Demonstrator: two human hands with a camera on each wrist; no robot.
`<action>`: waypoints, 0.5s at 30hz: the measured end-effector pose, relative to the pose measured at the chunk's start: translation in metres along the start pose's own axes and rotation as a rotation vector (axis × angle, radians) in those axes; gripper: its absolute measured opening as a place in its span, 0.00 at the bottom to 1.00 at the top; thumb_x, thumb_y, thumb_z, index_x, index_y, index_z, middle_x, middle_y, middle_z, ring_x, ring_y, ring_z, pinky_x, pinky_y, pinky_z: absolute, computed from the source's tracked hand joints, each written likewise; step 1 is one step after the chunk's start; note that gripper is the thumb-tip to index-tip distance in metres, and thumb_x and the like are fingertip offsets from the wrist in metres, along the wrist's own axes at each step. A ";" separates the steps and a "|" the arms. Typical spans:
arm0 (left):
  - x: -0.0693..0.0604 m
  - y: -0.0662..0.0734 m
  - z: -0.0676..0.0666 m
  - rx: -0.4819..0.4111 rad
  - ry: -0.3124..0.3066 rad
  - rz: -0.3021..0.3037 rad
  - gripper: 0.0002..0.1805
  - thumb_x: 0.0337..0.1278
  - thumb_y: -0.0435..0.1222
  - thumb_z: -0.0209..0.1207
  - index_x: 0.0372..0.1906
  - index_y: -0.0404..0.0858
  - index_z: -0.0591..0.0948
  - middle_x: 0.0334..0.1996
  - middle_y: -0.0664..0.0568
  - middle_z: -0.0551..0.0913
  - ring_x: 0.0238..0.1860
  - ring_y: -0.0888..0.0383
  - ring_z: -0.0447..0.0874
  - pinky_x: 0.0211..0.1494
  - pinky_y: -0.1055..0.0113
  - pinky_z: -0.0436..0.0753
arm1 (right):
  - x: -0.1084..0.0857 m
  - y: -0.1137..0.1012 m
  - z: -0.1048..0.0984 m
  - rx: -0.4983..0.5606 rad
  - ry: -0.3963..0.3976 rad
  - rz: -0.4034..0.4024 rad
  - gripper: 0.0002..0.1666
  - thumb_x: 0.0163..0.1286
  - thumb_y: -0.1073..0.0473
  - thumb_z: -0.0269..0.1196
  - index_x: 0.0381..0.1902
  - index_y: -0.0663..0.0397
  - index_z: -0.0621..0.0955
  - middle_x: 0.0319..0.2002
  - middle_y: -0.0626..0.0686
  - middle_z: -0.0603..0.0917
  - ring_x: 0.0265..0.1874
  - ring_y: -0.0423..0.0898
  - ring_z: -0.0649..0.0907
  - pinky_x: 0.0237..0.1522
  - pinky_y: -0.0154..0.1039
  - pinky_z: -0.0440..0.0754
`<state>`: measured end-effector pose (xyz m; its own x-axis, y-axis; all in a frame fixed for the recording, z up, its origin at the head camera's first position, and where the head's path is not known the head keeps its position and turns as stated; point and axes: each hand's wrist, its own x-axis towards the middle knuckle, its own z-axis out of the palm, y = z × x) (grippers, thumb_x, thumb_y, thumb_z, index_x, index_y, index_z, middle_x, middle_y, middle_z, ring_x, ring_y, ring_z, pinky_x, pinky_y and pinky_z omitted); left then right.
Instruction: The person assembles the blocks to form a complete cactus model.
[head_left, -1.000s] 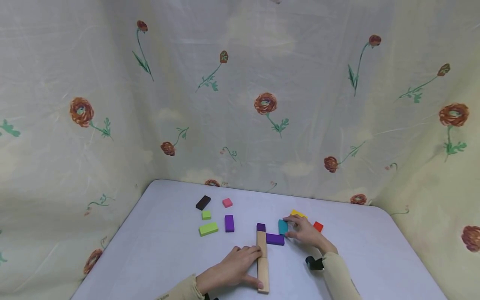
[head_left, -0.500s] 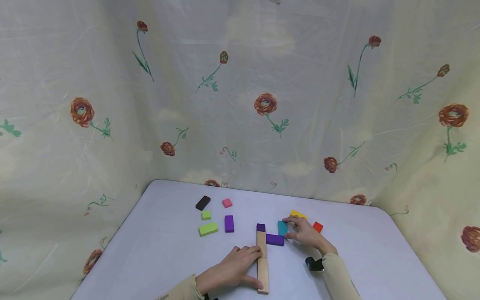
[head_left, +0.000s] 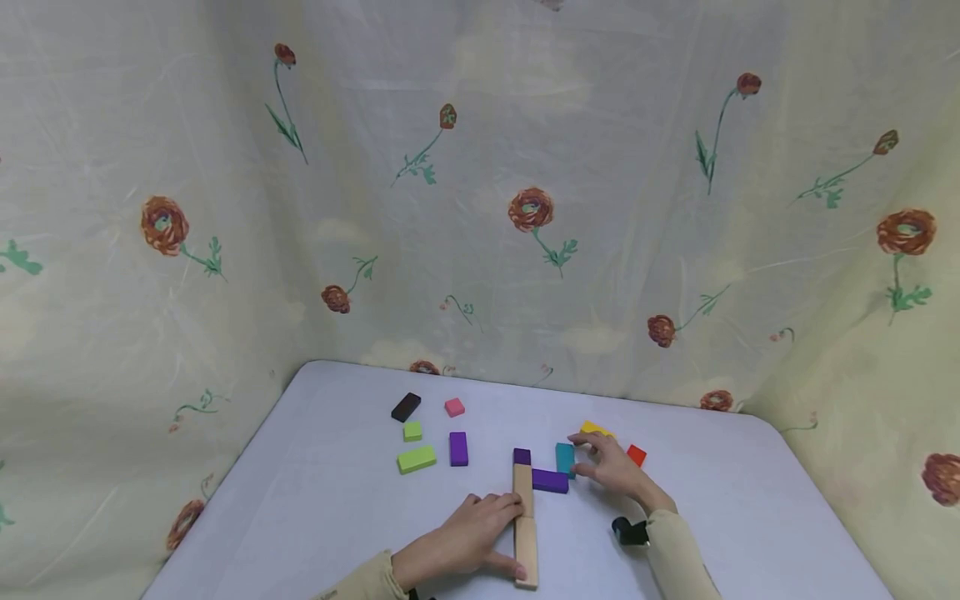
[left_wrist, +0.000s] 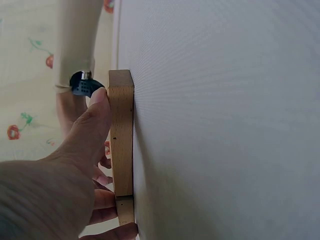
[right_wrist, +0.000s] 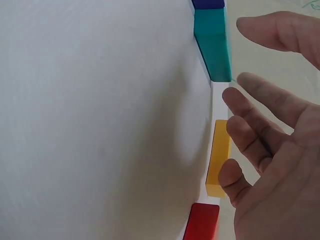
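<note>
R hand (head_left: 613, 468), lower right of centre in head view, is loosely spread, thumb & fingers well apart w/ nothing held. Teal block (head_left: 565, 460) lies just left of that thumb/index gap; right wrist view has it upper centre, fingertips v. near, slim gap to thumb. L hand (head_left: 468, 533), bottom centre, is stretched wide along two wood pcs end to end: fingers on upper wood block (head_left: 522, 482), thumb on lower wood block (head_left: 527, 554), resting on both.

Hidden/cut: L fingers cover part of upper wood block, some cut off at bottom of left wrist view. R hand partly hides yellow block (head_left: 592, 426). Red block (right_wrist: 201, 222) & purple block (right_wrist: 209, 4) run off right wrist view, btm & top resp. Can't tell if teal & purple touch.
</note>
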<state>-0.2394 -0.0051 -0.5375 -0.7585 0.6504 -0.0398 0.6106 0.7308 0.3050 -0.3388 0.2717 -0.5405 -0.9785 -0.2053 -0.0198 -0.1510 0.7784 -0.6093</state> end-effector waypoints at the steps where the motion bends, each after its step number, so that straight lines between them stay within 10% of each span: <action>1: 0.000 0.000 0.000 -0.004 0.000 -0.001 0.51 0.36 0.71 0.59 0.67 0.48 0.70 0.67 0.59 0.70 0.62 0.61 0.71 0.57 0.57 0.74 | -0.001 0.000 -0.001 0.006 0.012 0.003 0.30 0.61 0.58 0.68 0.62 0.49 0.75 0.59 0.53 0.78 0.55 0.53 0.72 0.57 0.58 0.72; 15: 0.000 0.000 0.000 -0.001 0.007 0.003 0.51 0.36 0.71 0.59 0.67 0.47 0.70 0.67 0.59 0.70 0.62 0.61 0.71 0.57 0.57 0.74 | 0.004 0.008 -0.023 0.076 0.140 0.083 0.26 0.66 0.56 0.64 0.59 0.59 0.72 0.56 0.59 0.74 0.55 0.56 0.70 0.59 0.56 0.69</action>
<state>-0.2395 -0.0046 -0.5379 -0.7583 0.6510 -0.0327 0.6126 0.7289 0.3057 -0.3468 0.2909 -0.5277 -0.9979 -0.0538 0.0348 -0.0632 0.7412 -0.6683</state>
